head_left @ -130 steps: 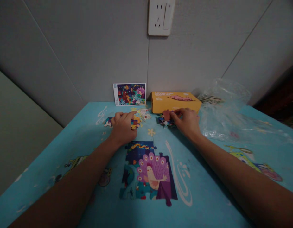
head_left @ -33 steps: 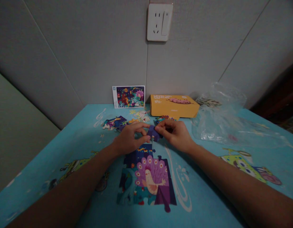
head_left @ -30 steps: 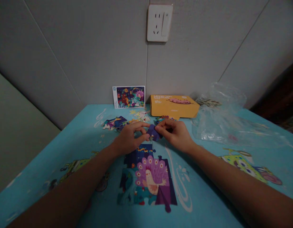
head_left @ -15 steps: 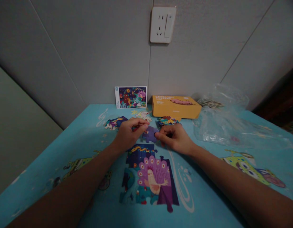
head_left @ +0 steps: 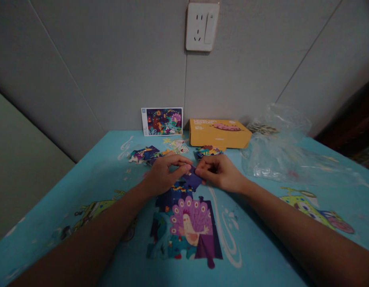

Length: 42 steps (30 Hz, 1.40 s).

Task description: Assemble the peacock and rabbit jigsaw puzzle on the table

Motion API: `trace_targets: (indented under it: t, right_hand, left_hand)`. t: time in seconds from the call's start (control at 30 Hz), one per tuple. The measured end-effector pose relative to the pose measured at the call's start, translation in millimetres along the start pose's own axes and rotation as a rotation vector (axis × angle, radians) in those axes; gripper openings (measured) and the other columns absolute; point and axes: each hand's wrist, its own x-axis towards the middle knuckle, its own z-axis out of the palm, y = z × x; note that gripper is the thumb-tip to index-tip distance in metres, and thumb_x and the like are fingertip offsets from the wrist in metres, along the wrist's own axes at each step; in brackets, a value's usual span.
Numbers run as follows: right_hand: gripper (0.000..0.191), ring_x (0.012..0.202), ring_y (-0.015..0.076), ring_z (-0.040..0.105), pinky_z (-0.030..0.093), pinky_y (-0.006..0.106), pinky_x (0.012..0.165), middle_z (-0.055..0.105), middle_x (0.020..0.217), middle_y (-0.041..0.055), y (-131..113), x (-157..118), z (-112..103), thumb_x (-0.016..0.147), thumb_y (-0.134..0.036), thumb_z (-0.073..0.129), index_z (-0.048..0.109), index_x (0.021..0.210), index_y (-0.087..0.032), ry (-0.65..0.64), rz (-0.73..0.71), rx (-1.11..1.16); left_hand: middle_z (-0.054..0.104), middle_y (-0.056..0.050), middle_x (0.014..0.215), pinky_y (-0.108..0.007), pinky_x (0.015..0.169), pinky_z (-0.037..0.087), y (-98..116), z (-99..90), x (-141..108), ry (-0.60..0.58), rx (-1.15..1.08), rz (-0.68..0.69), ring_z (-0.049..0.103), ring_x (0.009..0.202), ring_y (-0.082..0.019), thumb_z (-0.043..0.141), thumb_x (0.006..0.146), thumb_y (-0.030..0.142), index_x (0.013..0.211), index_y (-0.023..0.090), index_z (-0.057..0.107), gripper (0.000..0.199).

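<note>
A dark purple puzzle piece [head_left: 192,180] is pinched between my two hands, just above the top edge of the joined puzzle section [head_left: 192,231]. That section shows a pink peacock and lies flat on the blue cloth. My left hand [head_left: 166,173] grips the piece's left side with thumb and fingers together. On its right side, my right hand [head_left: 218,171] holds it between thumb and forefinger. Loose puzzle pieces [head_left: 145,154] lie beyond my left hand, and a small pile of pieces [head_left: 208,151] sits behind my right hand.
A picture card [head_left: 162,122] leans on the wall, beside a yellow puzzle box [head_left: 219,134]. To the right lies a clear plastic bag [head_left: 280,161] with several pieces in it. The blue cartoon tablecloth [head_left: 256,247] covers the surface. A socket [head_left: 202,27] is on the wall.
Both hands have brought the purple piece slightly nearer to the joined section and turned it, so it now overlaps the section's top right in view. The camera view has shifted a little.
</note>
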Motion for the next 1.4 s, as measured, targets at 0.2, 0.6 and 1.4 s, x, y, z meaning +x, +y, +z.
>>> trace_targets:
  t: [0.2,0.6,1.4]
  right_hand:
    - [0.024,0.034,0.0040,0.033,0.021,0.020,0.037,0.063,0.050,-0.0002,2,2,-10,0.075,-0.037,0.067,0.057,0.078,-0.015,-0.023,0.080,0.088]
    - [0.029,0.045,0.0070,0.039,0.025,0.022,0.044,0.062,0.056,0.0001,6,-3,-9,0.084,-0.035,0.057,0.058,0.063,-0.016,-0.299,-0.020,-0.023]
    - [0.027,0.051,0.0096,0.042,0.031,0.025,0.049,0.053,0.058,-0.0011,12,3,-1,0.079,-0.041,0.063,0.063,0.080,-0.014,0.176,-0.077,-0.008]
  left_hand:
    - [0.072,-0.002,0.081,-0.035,0.083,0.047,-5,1.2,-1,-0.091,0.072,-0.010,0.064,0.083,-0.018,0.063,0.081,0.026,0.100,0.020,0.070,0.021]
    - [0.067,-0.001,0.075,-0.031,0.076,0.044,-3,-0.1,0,-0.052,0.065,0.028,0.059,0.078,-0.016,0.061,0.084,0.026,0.081,0.020,0.072,0.013]
    - [0.073,0.001,0.076,-0.034,0.085,0.045,-3,-0.1,-1,-0.097,-0.008,0.010,0.065,0.083,-0.016,0.068,0.078,0.023,0.088,0.019,0.065,0.011]
